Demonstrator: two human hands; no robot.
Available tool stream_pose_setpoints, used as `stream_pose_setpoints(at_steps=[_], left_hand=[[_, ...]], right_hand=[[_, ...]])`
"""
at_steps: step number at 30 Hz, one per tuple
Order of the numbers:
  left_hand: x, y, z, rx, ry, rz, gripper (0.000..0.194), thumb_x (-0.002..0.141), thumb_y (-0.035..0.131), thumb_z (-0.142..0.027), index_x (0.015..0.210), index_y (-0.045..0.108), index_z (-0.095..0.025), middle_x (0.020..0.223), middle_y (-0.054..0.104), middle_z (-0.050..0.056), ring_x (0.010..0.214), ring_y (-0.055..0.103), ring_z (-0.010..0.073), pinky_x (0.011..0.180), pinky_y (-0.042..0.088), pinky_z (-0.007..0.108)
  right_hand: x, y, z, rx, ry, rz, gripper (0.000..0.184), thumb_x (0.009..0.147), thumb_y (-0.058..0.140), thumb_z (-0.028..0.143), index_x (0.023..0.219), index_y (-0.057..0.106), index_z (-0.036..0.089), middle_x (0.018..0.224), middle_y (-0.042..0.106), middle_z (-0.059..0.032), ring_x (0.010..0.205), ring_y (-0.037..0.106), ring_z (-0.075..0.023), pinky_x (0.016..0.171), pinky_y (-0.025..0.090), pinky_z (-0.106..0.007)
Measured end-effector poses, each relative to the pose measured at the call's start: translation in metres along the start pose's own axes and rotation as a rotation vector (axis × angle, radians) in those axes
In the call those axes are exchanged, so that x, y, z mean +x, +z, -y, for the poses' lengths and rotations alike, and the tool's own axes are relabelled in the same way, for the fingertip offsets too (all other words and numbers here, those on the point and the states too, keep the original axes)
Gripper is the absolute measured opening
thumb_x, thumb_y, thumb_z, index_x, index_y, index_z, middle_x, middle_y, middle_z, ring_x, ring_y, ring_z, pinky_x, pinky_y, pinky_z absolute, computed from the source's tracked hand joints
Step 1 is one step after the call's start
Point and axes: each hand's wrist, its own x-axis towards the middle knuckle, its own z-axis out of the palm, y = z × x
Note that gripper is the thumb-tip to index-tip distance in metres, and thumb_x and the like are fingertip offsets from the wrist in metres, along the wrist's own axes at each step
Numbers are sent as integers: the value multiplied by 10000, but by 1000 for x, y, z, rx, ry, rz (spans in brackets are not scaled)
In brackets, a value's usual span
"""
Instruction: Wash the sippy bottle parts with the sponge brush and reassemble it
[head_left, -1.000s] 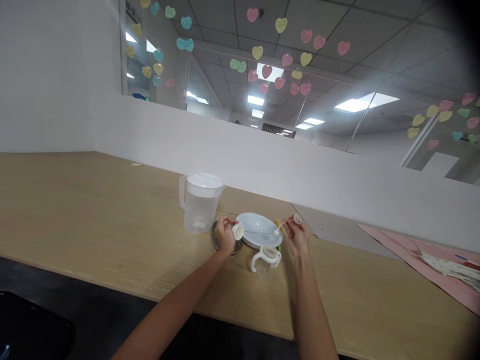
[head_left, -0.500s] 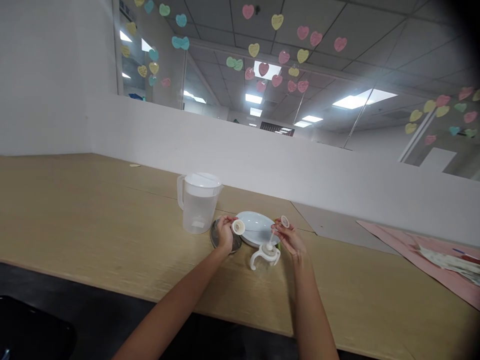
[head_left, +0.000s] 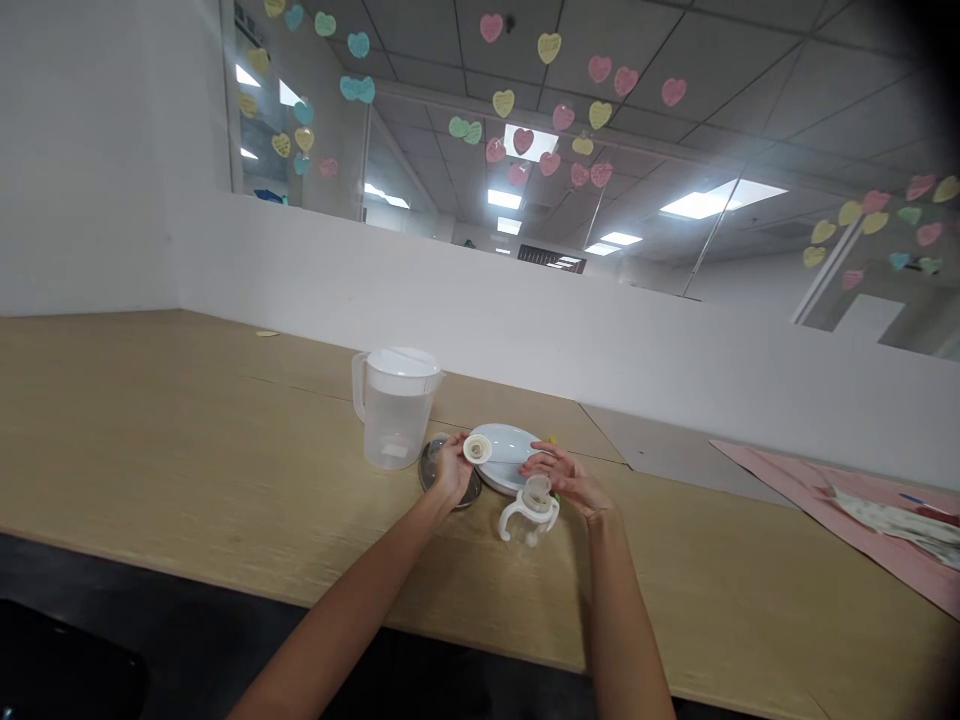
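Note:
My left hand [head_left: 452, 471] is closed on a white bottle collar [head_left: 477, 449], its round opening turned toward me. Below and to the right stands a clear baby bottle [head_left: 525, 532] fitted with a white two-handled holder [head_left: 534, 508]. A translucent round straw top [head_left: 538, 486] sits at the bottle's mouth, and a small white straw weight [head_left: 532, 539] shows inside, low down. Right beside the mouth is my right hand [head_left: 566, 477], fingers stretched and apart, holding nothing visible; whether a fingertip touches the top I cannot tell.
Behind the hands lies a white oval dish [head_left: 501, 440], partly over a dark round lid or plate [head_left: 471, 493]. A lidded translucent pitcher [head_left: 397, 420] stands at the back left. Pink cloth or paper [head_left: 795, 480] lies at right. The table's front edge runs below my forearms.
My right hand has let go of the straw piece. Its straw went down into the bottle and its round top now rests at the mouth. The left hand stays with the collar.

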Motion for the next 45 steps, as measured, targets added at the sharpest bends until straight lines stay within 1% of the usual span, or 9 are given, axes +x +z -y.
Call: stream_pose_setpoints(at_steps=[2, 7, 10, 16, 22, 26, 33, 38, 45], left_hand=[[-1, 1, 0, -16, -56, 83, 165, 533, 519, -48, 683, 542, -111, 645, 586, 1, 594, 554, 102, 611, 423, 224], [-8, 6, 1, -5, -140, 243, 231, 527, 559, -38, 746, 557, -112, 709, 605, 13, 654, 556, 104, 645, 417, 220], [-15, 9, 1, 63, -146, 301, 246, 514, 582, -38, 744, 564, -124, 751, 611, 9, 696, 560, 103, 653, 412, 209], [-30, 15, -5, 194, -121, 311, 244, 517, 637, -78, 747, 587, -143, 834, 611, 12, 793, 570, 121, 761, 420, 245], [-33, 16, -5, 250, -144, 365, 210, 544, 671, -130, 745, 611, -135, 783, 622, 21, 774, 575, 124, 802, 415, 255], [-33, 16, -3, 316, -45, 420, 178, 621, 632, -236, 769, 638, -138, 852, 632, 46, 842, 571, 158, 816, 410, 276], [-43, 14, -4, 900, 371, 410, 274, 732, 568, -334, 953, 625, -183, 996, 625, 58, 949, 547, 183, 831, 394, 287], [-42, 13, -4, 965, 452, 425, 240, 738, 564, -329, 907, 641, -177, 895, 651, 51, 809, 574, 166, 742, 422, 275], [-41, 12, -2, 886, 445, 305, 126, 659, 624, -257, 757, 650, -182, 715, 651, 24, 670, 568, 150, 656, 418, 252]], right_hand=[[4, 2, -2, 18, 2, -37, 524, 570, 731, 384, 1042, 585, 209, 951, 623, -89, 935, 567, -245, 898, 364, -424], [26, 11, -17, -2, -22, -361, 293, 610, 687, 436, 746, 656, 179, 720, 650, -49, 721, 597, -173, 803, 431, -351], [33, 15, -24, -59, 45, -366, 288, 603, 696, 417, 741, 660, 167, 696, 648, -40, 639, 579, -144, 678, 455, -293], [32, 17, -24, -112, 129, -359, 309, 570, 729, 355, 805, 651, 170, 648, 638, -13, 524, 544, -108, 509, 420, -230], [32, 15, -26, -130, 158, -373, 336, 561, 731, 341, 840, 653, 172, 755, 655, -27, 523, 544, -105, 506, 427, -236], [32, 14, -28, -128, 97, -378, 325, 538, 748, 283, 831, 649, 185, 790, 654, -19, 642, 577, -127, 584, 446, -237], [33, 8, -34, -166, 9, -409, 369, 541, 738, 270, 890, 637, 206, 769, 638, -6, 700, 572, -134, 649, 438, -246], [34, 6, -35, -192, -9, -401, 364, 534, 741, 284, 874, 643, 198, 817, 649, -19, 742, 578, -150, 691, 442, -265], [34, 16, -27, -180, 31, -392, 343, 565, 720, 370, 854, 672, 192, 837, 666, -38, 761, 589, -168, 719, 452, -286]])
